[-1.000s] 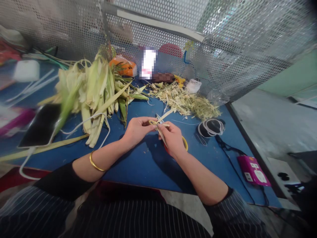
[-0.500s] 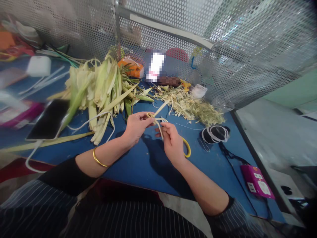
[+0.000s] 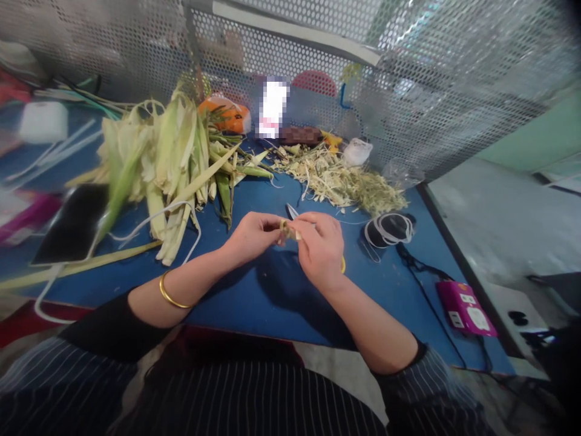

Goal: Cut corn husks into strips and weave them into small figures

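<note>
Between my fingertips, above the blue table (image 3: 236, 309), is a small folded piece of pale corn husk (image 3: 285, 226). My left hand (image 3: 255, 236) pinches its left side between thumb and fingers. From the right, my right hand (image 3: 321, 247) grips the same husk, its fingers bent over and hiding much of it. Scissors (image 3: 292, 212) lie on the table beneath my right hand; a blade tip and a bit of yellow handle show. A large bundle of corn husks (image 3: 167, 151) lies to the left of my hands.
Husk scraps (image 3: 340, 181) are heaped at the back, before a perforated metal screen (image 3: 281, 45). A black spool with white cord (image 3: 389, 230) and a purple box (image 3: 466, 307) sit on the right. A dark phone (image 3: 70, 224) with a white cable lies left.
My right hand has closed in on my left, and the loose husk strips that stuck out are now gathered between the fingers. The whole view has shifted slightly.
</note>
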Demonstrator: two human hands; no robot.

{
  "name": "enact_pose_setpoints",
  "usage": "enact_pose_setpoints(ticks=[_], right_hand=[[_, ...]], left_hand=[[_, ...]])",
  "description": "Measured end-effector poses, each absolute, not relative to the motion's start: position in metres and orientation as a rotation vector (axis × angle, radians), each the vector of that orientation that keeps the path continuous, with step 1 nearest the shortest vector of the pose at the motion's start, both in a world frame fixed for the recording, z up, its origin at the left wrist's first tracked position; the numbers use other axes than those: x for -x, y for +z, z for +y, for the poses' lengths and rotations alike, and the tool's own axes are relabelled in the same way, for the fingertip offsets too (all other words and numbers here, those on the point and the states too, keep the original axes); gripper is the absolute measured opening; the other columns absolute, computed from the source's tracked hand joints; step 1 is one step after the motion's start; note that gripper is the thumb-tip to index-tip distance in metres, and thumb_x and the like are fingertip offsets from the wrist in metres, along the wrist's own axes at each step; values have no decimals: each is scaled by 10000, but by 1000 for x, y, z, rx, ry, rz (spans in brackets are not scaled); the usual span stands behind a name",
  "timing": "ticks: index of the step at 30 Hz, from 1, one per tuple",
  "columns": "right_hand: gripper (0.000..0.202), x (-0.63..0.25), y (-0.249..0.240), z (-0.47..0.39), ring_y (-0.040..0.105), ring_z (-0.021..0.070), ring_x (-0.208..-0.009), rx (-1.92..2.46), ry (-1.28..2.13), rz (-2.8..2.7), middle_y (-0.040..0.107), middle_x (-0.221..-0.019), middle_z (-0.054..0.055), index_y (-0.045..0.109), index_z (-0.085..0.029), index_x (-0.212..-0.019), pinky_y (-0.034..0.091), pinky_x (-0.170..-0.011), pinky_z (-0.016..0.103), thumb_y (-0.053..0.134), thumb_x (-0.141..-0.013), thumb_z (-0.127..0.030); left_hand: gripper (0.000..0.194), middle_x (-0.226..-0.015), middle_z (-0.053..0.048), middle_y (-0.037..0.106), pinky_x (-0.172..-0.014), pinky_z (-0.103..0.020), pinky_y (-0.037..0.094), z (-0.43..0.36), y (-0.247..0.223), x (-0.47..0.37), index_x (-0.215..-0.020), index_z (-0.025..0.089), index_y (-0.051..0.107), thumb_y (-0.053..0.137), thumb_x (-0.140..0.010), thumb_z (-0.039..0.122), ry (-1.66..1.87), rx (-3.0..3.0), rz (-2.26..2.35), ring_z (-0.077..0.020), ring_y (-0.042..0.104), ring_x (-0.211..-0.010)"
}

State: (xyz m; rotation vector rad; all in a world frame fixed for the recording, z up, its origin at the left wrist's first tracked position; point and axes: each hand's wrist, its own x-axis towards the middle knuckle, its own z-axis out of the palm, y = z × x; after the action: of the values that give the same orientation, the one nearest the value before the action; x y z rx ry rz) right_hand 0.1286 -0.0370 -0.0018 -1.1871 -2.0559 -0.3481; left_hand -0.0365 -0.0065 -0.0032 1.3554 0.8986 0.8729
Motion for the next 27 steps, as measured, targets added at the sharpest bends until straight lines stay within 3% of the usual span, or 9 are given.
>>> enact_pose_setpoints(ticks=[3, 7, 12, 15, 19, 21, 27], right_hand=[[206, -132, -6, -33, 611, 171, -806, 1373, -217, -2076, 692, -880, 46, 649, -208, -933, 399, -784, 309, 443, -939, -206], [266, -132, -7, -30, 557, 144, -612, 1655, 17, -2037, 671, -725, 24, 632, -199, -889, 297, -584, 273, 398, -965, -300], [273, -128, -9, -29, 502, 134, -548, 1754, 144, -1943, 627, -635, 15, 625, -202, -819, 230, -555, 271, 421, -947, -331], [249, -128, -11, -27, 522, 135, -577, 1701, 272, -1875, 629, -650, 11, 623, -203, -824, 264, -565, 266, 451, -934, -344], [237, -131, -8, -25, 512, 119, -560, 1581, 431, -1690, 575, -601, -37, 613, -203, -975, 347, -586, 258, 547, -886, -412], [236, -132, -3, -26, 512, 111, -566, 1492, 478, -1614, 566, -613, -49, 607, -195, -1012, 390, -605, 257, 611, -846, -363], [68, -130, 4, -29, 572, 112, -666, 1184, 741, -1529, 665, -773, -15, 664, -205, -838, 471, -671, 268, 673, -793, -255]], left_hand=[[113, -656, -16, 668, -699, -239, 475, -9, 0, 36, -633, 134, 693, 610, -709, 138, 762, -1411, 848, -110, 587, -645], [109, -700, -27, 690, -712, -262, 508, -9, 5, 35, -766, 137, 739, 657, -726, 196, 715, -1296, 885, -115, 621, -640], [226, -840, -45, 726, -765, -290, 538, -11, -3, 32, -879, 145, 751, 745, -694, 276, 741, -1223, 891, -125, 655, -708], [313, -820, -44, 727, -726, -287, 554, -12, -6, 29, -885, 128, 738, 809, -623, 283, 847, -1150, 956, -117, 646, -670], [387, -685, -23, 702, -610, -232, 527, -9, -3, 31, -923, 119, 696, 828, -617, 313, 982, -1040, 1084, -110, 642, -587], [380, -643, -13, 688, -572, -214, 508, -6, 0, 34, -895, 121, 680, 835, -610, 318, 1029, -1000, 1123, -105, 635, -552], [367, -742, -53, 720, -611, -250, 534, -4, 3, 37, -868, 106, 709, 838, -597, 317, 1029, -988, 1064, -105, 629, -574]])
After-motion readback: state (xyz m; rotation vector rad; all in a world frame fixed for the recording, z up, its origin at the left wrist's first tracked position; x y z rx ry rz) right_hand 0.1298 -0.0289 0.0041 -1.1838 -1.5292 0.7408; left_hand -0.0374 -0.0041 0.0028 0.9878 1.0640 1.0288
